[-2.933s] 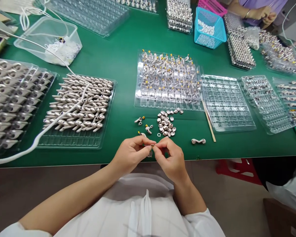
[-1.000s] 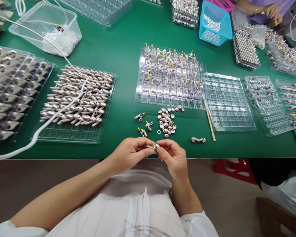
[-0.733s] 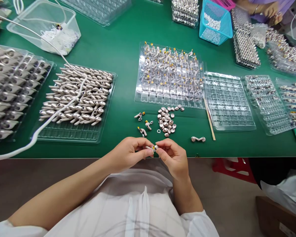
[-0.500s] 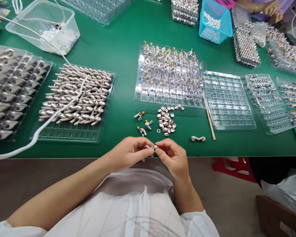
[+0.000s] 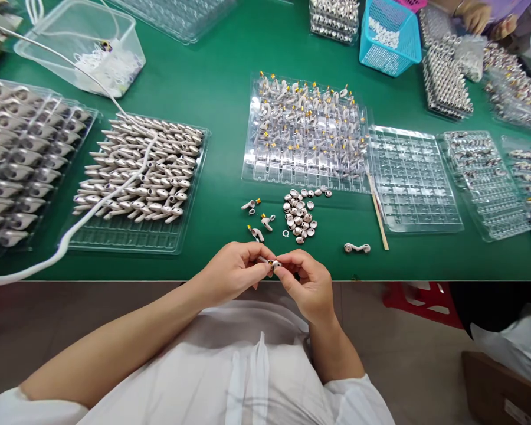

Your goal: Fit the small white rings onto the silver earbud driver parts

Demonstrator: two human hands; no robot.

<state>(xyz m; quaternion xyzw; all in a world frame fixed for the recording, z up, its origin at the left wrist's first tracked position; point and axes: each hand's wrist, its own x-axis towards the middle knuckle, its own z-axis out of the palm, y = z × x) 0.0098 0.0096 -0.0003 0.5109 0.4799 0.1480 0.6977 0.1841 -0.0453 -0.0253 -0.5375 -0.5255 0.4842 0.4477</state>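
Both hands meet at the table's front edge around one small earbud [image 5: 272, 264] with a yellow bit showing. My left hand [image 5: 236, 271] pinches its stem side between thumb and fingers. The thumb and forefinger of my right hand [image 5: 307, 283] grip its rounded silvery end; whether that end is a separate cap I cannot tell. Just beyond the hands lies a loose pile of silvery earbud caps [image 5: 298, 217]. Left of the pile are several earbud stems [image 5: 257, 234] with yellow tips, and a small white ring [image 5: 285, 234]. To the right lies another earbud piece [image 5: 356, 248].
A clear tray of yellow-tipped parts [image 5: 307, 177] stands ahead, beside another clear tray [image 5: 416, 221] and a wooden stick [image 5: 378, 215]. At left, a white cable [image 5: 66, 248] crosses a tray of earbud shells [image 5: 137, 171]. A blue basket [image 5: 389, 62] and another person's hand [image 5: 475, 18] are far right.
My fingers have drawn slightly closer around the earbud, and less yellow shows. The view has shifted a little. At far right the other person's hands have moved.
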